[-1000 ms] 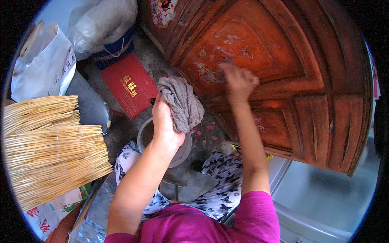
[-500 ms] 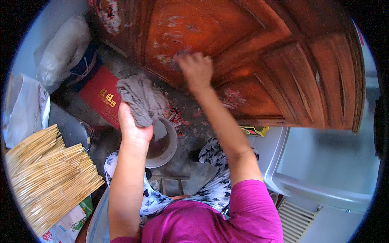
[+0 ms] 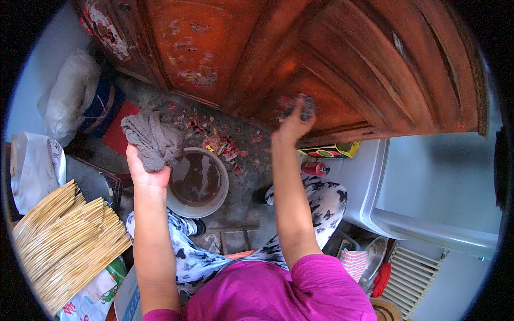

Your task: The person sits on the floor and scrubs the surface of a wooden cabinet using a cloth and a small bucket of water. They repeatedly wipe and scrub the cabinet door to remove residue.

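Observation:
My left hand grips a bunched grey cloth beside a pale basin of murky brown water. Farther right, my right hand is closed on a small dark grey scouring pad. The pad is against the lower panel of a reddish-brown wooden door. Around it on that panel is a small patch of reddish paper residue. Pale scraps of torn paper stick to the door's other panels, farther left.
Torn red paper bits litter the floor by the basin. Bundled straw-coloured sticks lie at the left, below a white bag. At the right stand a yellow-and-black box, a red bottle and a white appliance.
My right hand has moved right along the door, from the left panel to the lower right one. The view has shifted, showing more of the basin. The left hand still holds the cloth.

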`<state>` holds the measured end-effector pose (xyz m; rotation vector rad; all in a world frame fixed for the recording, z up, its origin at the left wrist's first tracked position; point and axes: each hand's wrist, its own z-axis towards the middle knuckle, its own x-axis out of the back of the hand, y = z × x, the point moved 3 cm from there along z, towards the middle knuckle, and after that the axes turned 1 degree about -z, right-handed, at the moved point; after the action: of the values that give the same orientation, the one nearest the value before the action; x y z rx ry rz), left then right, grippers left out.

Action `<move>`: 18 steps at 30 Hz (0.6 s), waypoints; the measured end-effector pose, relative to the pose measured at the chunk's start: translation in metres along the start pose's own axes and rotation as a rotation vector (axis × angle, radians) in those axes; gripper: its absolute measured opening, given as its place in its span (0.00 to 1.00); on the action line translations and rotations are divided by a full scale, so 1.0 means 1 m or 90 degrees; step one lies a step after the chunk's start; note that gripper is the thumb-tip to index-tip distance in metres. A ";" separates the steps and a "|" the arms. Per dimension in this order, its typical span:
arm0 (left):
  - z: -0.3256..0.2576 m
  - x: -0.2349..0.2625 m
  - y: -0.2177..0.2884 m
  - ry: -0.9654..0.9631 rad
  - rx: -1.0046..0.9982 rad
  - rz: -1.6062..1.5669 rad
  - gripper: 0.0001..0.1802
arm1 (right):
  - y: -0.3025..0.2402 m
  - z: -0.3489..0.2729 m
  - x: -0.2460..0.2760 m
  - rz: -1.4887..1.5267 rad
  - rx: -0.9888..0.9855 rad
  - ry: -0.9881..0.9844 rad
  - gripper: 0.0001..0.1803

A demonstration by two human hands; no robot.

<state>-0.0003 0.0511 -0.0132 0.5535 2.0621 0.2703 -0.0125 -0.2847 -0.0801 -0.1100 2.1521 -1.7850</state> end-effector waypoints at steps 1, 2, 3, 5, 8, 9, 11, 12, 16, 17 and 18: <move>0.009 0.013 0.000 -0.053 0.004 -0.003 0.20 | 0.022 0.003 -0.003 -0.011 0.096 -0.052 0.24; 0.010 0.009 -0.006 -0.034 0.017 -0.003 0.20 | 0.050 0.012 0.001 0.072 0.120 -0.103 0.22; 0.009 0.004 -0.008 -0.014 0.019 -0.001 0.20 | 0.077 0.016 0.004 0.030 0.033 -0.044 0.21; 0.007 0.007 -0.008 0.009 0.018 0.003 0.20 | 0.092 0.011 0.009 0.001 -0.129 0.034 0.20; 0.009 0.012 -0.004 0.018 0.003 0.013 0.20 | 0.057 -0.010 -0.009 0.046 -0.247 0.049 0.25; 0.004 0.003 -0.007 0.024 0.010 0.024 0.20 | 0.042 -0.013 -0.008 0.059 -0.212 0.040 0.30; 0.003 -0.003 -0.012 0.039 0.019 0.033 0.21 | 0.052 -0.009 -0.001 0.029 -0.194 0.040 0.35; 0.004 -0.007 -0.017 0.040 0.032 0.030 0.21 | 0.075 0.002 0.009 -0.011 -0.199 0.057 0.36; 0.006 -0.004 -0.012 0.031 -0.019 0.042 0.22 | 0.087 0.008 0.003 0.067 -0.339 -0.018 0.42; 0.001 0.000 -0.010 0.061 -0.011 0.058 0.22 | 0.053 -0.016 -0.010 0.113 -0.298 -0.048 0.40; -0.002 0.001 -0.018 0.042 0.013 0.063 0.22 | 0.052 -0.013 0.007 0.055 -0.241 -0.011 0.34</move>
<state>-0.0079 0.0365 -0.0201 0.6683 2.1059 0.3301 -0.0152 -0.2641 -0.1295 -0.1203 2.4170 -1.3093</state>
